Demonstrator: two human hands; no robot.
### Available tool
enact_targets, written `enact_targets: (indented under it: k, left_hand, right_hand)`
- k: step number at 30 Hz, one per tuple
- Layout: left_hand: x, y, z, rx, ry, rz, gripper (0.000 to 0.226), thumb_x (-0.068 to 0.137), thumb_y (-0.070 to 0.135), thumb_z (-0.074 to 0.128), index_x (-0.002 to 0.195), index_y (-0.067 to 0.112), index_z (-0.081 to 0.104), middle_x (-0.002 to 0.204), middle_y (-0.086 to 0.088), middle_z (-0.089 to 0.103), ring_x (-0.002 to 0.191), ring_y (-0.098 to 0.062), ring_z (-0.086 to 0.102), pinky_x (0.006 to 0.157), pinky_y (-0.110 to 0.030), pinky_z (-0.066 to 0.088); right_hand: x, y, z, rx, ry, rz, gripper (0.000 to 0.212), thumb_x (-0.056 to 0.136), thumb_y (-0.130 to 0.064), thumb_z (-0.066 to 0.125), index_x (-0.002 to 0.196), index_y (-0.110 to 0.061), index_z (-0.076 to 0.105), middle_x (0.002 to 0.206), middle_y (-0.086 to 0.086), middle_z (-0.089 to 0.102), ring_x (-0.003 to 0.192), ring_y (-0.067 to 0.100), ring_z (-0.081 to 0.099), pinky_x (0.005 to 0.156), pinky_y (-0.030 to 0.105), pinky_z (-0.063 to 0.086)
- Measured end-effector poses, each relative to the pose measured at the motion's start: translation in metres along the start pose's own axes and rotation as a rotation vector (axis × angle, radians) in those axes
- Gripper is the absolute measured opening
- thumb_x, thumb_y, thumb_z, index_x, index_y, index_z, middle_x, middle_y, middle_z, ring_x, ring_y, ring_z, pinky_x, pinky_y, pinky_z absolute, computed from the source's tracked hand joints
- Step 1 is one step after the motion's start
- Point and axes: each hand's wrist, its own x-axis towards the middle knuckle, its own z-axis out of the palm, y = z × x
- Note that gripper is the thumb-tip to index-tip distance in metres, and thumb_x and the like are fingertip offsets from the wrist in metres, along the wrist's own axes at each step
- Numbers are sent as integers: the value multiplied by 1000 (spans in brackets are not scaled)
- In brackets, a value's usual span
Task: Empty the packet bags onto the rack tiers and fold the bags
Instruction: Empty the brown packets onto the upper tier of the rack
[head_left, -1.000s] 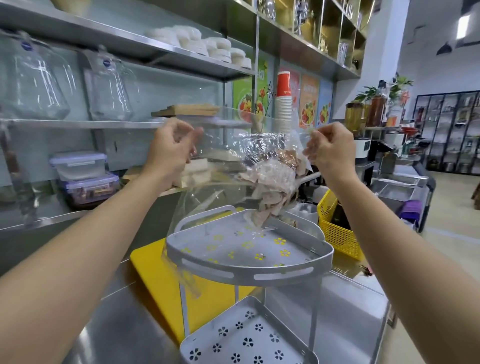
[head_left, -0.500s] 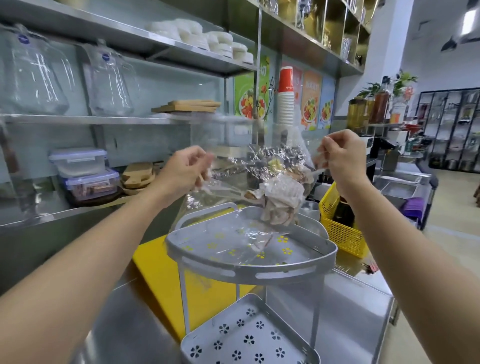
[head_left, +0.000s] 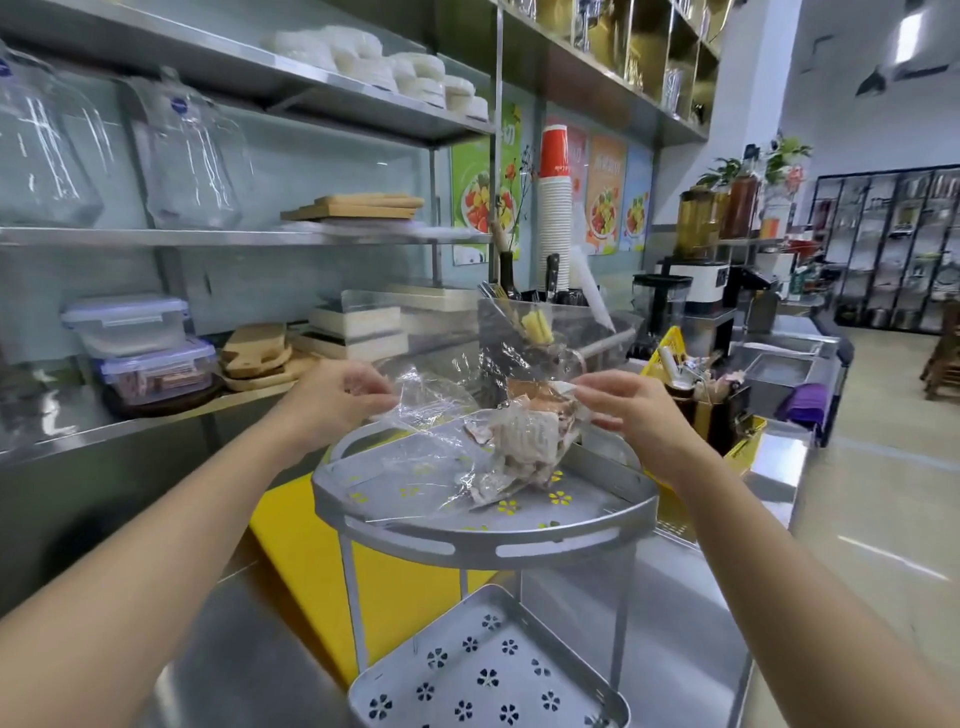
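At the centre of the frame, a clear crinkled plastic bag is held over the upper tier of a grey metal corner rack with flower-shaped cut-outs. The left hand pinches the bag's left edge between fingers and thumb; the right hand pinches its right edge. Inside the bag, a clump of pale and brownish paper packets sags down and rests on the upper tier, right of its middle. The lower tier, at bottom centre, shows only its perforated floor. The rack stands on a steel counter partly over a yellow board. At centre left, two stacked clear lidded plastic boxes sit on a shelf, the lower one holding brownish contents. Right of the hands, a yellow plastic basket holds dark upright items.
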Motion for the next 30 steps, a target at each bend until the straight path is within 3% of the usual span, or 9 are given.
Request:
enact_targets:
  k: [5,7,9,13,15,17,21,25,30]
  left_hand:
    - [-1,4,4,-26,70,2,20,81,11,69,64,22,64,64,4,60,59,-6,50,59,-19,38]
    - [0,9,2,-91,140,1,18,82,13,68,65,20,64,65,4,60,57,-1,51,59,-16,38]
    - [6,16,-4,-130,174,-7,12,85,16,65,73,15,67,72,1,65,66,-6,54,65,-19,38]
    - [21,33,-22,-167,221,34,19,87,18,61,68,19,63,59,10,71,75,-21,58,68,-33,47]
    - [24,42,-29,-169,262,62,17,88,16,59,72,17,61,59,9,70,70,-15,61,67,-32,51]
    - [25,50,-34,-152,290,96,14,89,17,58,76,15,62,67,7,69,69,-9,63,78,-33,49]
    - [24,56,-42,-150,321,146,11,89,17,58,84,9,64,56,13,68,62,-2,62,71,-21,48]
    - [18,61,-42,-133,304,175,15,91,16,56,94,3,62,77,-2,67,55,7,61,58,-3,46]
    - [14,55,-40,-146,283,177,13,91,18,56,88,7,62,78,-2,68,70,-8,63,65,-10,48]
  right_hand:
    - [2,4,-2,48,107,-17,14,84,-15,63,89,-4,70,81,7,67,72,12,59,70,25,46]
    - [9,-7,-2,35,132,-49,11,85,-14,62,80,-8,70,68,0,68,65,9,60,68,23,47]
    - [18,-24,-2,50,157,-83,15,85,-15,61,72,-14,68,57,-9,68,57,3,61,63,19,50]
    - [35,-66,0,65,183,-144,17,87,-16,59,71,-12,64,68,1,64,62,12,57,70,28,50]
    - [42,-83,2,81,201,-173,19,89,-15,57,72,-8,61,68,4,61,59,13,56,67,28,49]
    - [48,-96,4,105,210,-198,18,89,-14,57,73,-6,60,68,5,62,56,12,59,64,28,51]
    - [53,-108,6,138,211,-201,20,89,-15,58,69,-9,59,68,5,63,59,15,63,66,32,55]
    - [53,-104,5,166,215,-207,19,89,-17,58,72,-10,58,71,4,63,60,15,63,63,30,55]
    - [45,-83,6,180,188,-191,23,84,-31,63,80,-8,60,73,0,62,60,10,62,65,29,53]
